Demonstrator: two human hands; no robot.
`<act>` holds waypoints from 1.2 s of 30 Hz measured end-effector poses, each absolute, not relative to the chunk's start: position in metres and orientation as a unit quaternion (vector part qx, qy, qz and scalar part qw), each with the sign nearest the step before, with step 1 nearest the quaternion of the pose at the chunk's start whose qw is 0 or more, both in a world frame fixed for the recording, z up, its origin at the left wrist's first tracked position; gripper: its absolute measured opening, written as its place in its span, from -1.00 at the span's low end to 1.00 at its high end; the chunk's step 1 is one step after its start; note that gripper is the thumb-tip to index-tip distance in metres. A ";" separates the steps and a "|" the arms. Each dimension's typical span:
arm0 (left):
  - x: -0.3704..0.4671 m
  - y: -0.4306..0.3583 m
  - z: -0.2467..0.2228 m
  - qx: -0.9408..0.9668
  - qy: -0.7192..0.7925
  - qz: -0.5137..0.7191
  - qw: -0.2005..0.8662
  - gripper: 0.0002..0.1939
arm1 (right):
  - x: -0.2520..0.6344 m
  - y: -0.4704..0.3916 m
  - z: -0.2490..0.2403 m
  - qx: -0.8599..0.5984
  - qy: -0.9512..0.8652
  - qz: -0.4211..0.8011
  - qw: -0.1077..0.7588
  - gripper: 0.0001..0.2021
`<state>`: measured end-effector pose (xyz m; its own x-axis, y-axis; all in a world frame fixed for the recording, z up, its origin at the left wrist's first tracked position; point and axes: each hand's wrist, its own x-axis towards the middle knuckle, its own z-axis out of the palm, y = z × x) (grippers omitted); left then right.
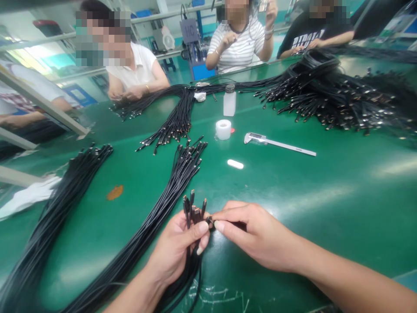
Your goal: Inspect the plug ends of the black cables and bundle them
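Several black cables point(186, 208) with metal-tipped connectors stand up out of my left hand point(179, 245), whose fingers are wrapped round them. The cable lengths hang below that hand onto the green table. My right hand point(257, 234) meets it from the right, thumb and index finger pinched at a small black piece point(210, 221) between the two hands. It looks like a connector end, though the fingertips partly hide it. Left of my hands a long bundle of black cables point(156, 208) lies on the table.
Another cable bundle point(65, 208) lies far left. Beyond my hands are a white oval piece point(235, 164), a caliper point(283, 145), a tape roll point(223, 130) and a bottle point(230, 102). A large cable heap point(325, 95) is back right. People sit across the table point(325, 182).
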<state>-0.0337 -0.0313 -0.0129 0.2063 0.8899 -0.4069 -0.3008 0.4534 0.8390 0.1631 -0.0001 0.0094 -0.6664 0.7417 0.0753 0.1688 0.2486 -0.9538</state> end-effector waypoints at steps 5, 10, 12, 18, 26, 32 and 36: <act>-0.034 -0.031 -0.012 0.316 0.474 0.416 0.709 -0.64 | 0.163 0.000 0.009 -0.313 -0.744 0.527 0.268 -0.66; -0.035 -0.032 -0.012 0.322 0.476 0.414 0.706 -0.64 | 0.163 0.000 0.010 -0.316 -0.746 0.525 0.262 -0.67; -0.034 -0.032 -0.012 0.323 0.475 0.413 0.707 -0.65 | 0.163 0.000 0.010 -0.311 -0.746 0.527 0.264 -0.66; -0.034 -0.032 -0.013 0.328 0.477 0.411 0.705 -0.64 | 0.164 -0.002 0.012 -0.315 -0.749 0.521 0.264 -0.66; -0.035 -0.031 -0.013 0.328 0.477 0.409 0.705 -0.63 | 0.164 -0.001 0.010 -0.321 -0.751 0.517 0.257 -0.66; -0.035 -0.030 -0.013 0.332 0.479 0.407 0.703 -0.63 | 0.165 -0.002 0.011 -0.317 -0.754 0.515 0.257 -0.66; -0.035 -0.031 -0.013 0.335 0.479 0.406 0.703 -0.64 | 0.166 -0.002 0.011 -0.317 -0.755 0.513 0.257 -0.66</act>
